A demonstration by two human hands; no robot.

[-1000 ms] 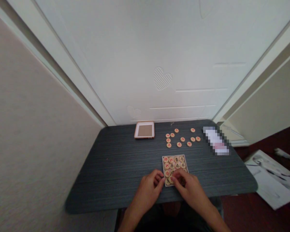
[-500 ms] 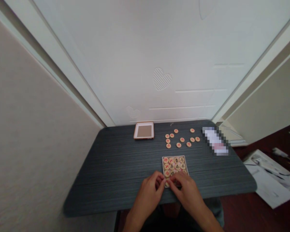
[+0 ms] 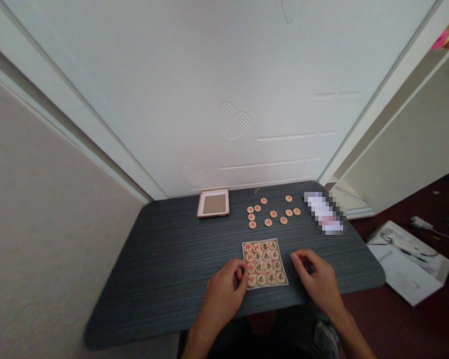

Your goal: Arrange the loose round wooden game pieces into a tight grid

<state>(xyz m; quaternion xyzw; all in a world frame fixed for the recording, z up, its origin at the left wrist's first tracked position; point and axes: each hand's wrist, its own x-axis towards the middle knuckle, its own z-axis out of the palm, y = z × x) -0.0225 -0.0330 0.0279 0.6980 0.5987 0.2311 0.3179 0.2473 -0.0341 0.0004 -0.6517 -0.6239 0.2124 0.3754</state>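
A shallow square box (image 3: 284,280) with a pale rim lies near the front of the desk. It is filled with rows of round Chinese chess pieces, some with red and some with black characters. My left hand (image 3: 224,286) is at the box's left side, with thumb and fingers closed on its edge beside the red pieces. My right hand (image 3: 318,276) hovers to the right of the box, apart from it, its fingers loosely curled and no piece visible in them. Farther back, several loose red-character chess pieces (image 3: 268,223) lie scattered on the desk.
The dark desk (image 3: 172,264) stands against a white panel with heart patterns. A shallow box lid (image 3: 214,203) lies at the back edge. To the back right is a blurred-out phone-like object (image 3: 325,213). An open white box (image 3: 411,264) sits on the floor at right.
My right hand has lifted off the box and moved right, uncovering the front rows of pieces. My left hand stays at the box's left edge. The camera view has shifted slightly.
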